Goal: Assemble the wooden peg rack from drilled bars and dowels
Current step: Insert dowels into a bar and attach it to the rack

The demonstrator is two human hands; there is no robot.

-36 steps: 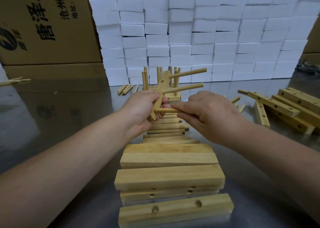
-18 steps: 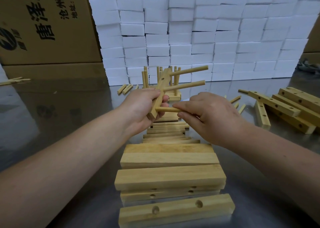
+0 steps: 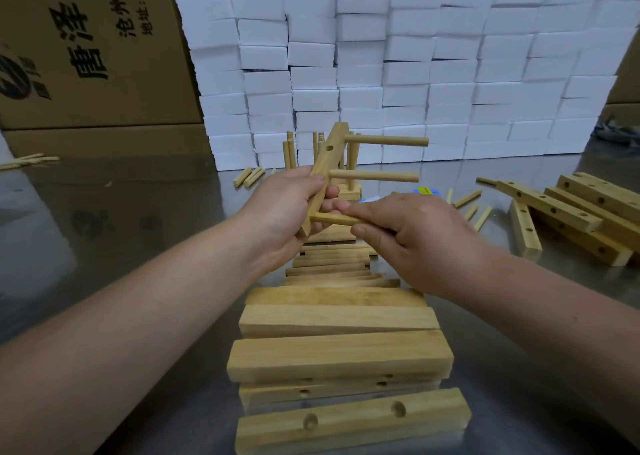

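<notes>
Nearest me, spare bars (image 3: 339, 354) lie in a row on the steel table (image 3: 104, 233). Above them my right hand (image 3: 415, 243) pinches a third dowel (image 3: 334, 219) between thumb and fingers, its tip at the lower end of the drilled bar (image 3: 327, 163). My left hand (image 3: 284, 212) is clamped round that bar, holding it clear of the table. In the last second I have tipped the bar, so its two seated pegs (image 3: 374, 176) now point nearly level instead of slanting upward. The third dowel looks no deeper, so it likely needs a firmer push. Beyond stand a finished rack (image 3: 349, 191), loose dowels (image 3: 249, 176) and a wall of white foam blocks (image 3: 415, 73).
</notes>
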